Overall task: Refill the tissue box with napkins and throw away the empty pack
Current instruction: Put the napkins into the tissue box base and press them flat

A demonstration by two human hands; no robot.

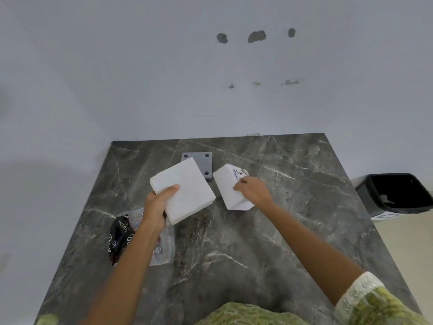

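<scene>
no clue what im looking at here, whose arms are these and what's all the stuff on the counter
There is no machine here. One picture comes from a camera worn on a person's head, looking down at their own two bare arms over a dark marble counter.

The left hand holds a stack of white napkins. The right hand rests on a white tissue box with a printed label, which lies tilted on the counter. Behind them is a small grey plate with holes, probably the box's base.

Under the left forearm lies the plastic napkin pack, partly black. A black bin stands on the floor to the right.
</scene>
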